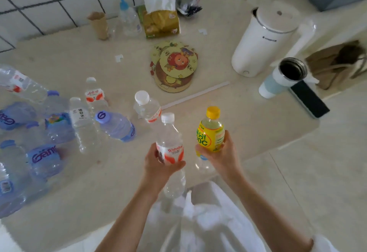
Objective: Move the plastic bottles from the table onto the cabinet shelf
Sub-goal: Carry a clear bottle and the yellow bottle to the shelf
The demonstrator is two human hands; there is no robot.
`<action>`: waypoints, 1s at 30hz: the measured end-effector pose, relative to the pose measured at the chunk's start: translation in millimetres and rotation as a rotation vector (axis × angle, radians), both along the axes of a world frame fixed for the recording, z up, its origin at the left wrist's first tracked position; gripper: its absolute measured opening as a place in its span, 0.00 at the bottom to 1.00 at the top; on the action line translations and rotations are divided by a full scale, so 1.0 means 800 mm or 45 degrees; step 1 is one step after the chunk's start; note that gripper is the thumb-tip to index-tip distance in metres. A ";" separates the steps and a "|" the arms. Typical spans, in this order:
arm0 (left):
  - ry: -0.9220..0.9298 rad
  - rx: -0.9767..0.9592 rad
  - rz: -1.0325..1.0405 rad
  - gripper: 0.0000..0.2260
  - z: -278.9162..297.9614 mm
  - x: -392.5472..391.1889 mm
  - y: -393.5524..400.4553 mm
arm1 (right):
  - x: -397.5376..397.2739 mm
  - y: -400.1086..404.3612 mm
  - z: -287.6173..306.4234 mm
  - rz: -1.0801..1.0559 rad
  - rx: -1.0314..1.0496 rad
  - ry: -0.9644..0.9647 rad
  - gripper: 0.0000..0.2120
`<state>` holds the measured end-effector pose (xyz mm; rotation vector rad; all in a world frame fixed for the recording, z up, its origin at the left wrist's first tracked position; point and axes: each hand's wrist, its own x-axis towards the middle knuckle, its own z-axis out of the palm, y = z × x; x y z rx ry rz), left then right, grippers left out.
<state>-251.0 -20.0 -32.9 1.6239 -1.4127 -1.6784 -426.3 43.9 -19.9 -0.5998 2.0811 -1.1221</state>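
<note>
Table edge (258, 152), hands (158, 164) gripping 2 bottles (211, 132)

Both forearms reach forward side by side, bare. The left hand (160, 164) curls around a clear bottle (170, 148), thumb across its label. The right hand (219, 155), just right of that bottle, grips a yellow bottle (211, 130) upright.

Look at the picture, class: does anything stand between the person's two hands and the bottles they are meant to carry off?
No. The left hand already grips a clear bottle with a red-and-white label, and the right hand grips the yellow bottle. The cabinet shelf is out of view, so that path cannot be judged.
</note>
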 end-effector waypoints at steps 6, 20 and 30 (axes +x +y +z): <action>-0.006 -0.081 -0.480 0.25 0.003 -0.004 -0.019 | 0.055 0.076 0.014 -0.467 -0.004 -0.091 0.26; -0.012 -0.204 -1.461 0.23 0.020 -0.079 0.182 | 0.170 0.360 0.013 -1.407 -0.139 -0.104 0.30; 0.130 -0.131 -1.922 0.23 0.034 -0.070 0.407 | 0.265 0.545 0.021 -1.776 -0.023 -0.020 0.29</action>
